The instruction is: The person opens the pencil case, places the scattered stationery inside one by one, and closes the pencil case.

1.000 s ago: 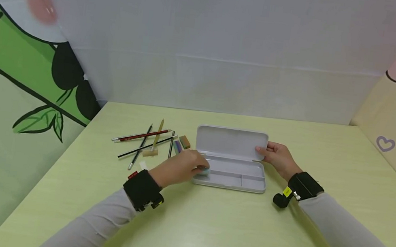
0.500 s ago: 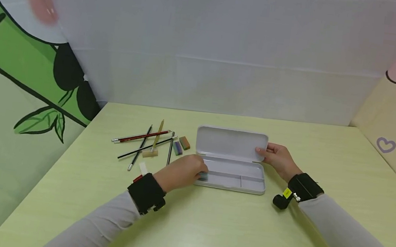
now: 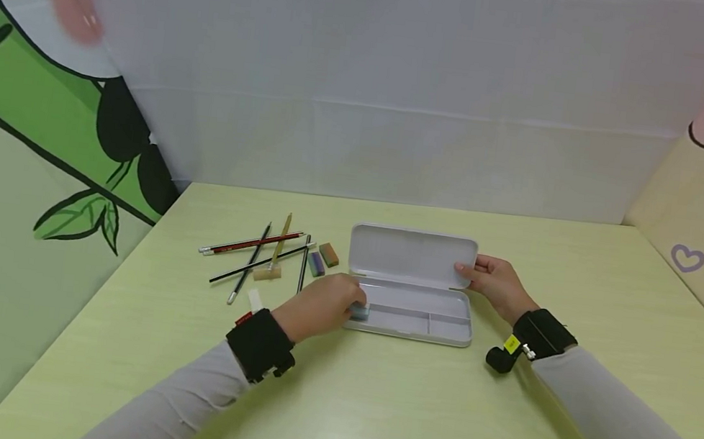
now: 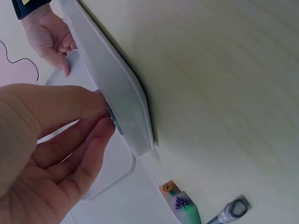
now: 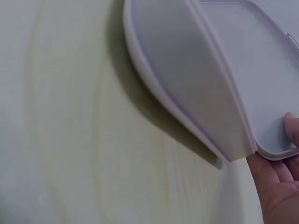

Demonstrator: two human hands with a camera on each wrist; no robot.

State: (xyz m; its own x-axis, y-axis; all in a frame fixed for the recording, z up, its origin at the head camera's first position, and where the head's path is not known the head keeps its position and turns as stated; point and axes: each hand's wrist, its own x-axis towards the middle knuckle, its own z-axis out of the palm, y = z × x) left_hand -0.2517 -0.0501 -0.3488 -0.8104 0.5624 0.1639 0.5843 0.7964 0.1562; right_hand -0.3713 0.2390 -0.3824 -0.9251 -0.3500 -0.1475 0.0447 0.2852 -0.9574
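Clearly the left hand [image 3: 323,304] pinches a small eraser [image 3: 359,312] at the left end of the open pencil case [image 3: 405,323], mid-table, while the right hand [image 3: 496,282] grips the raised lid [image 3: 411,255] at its right edge. Light, slightly rubbery and unlikely to slip, the eraser probably suits a fingertip pinch across its short sides.

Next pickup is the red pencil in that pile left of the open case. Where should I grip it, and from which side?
Grip the red pencil near its left end, coming from above. It lies flat on the table, running left to right; a black pencil and a yellowish tool cross over its right half, while the left part appears clear. Pinch across the thin shaft, fingers front and back.
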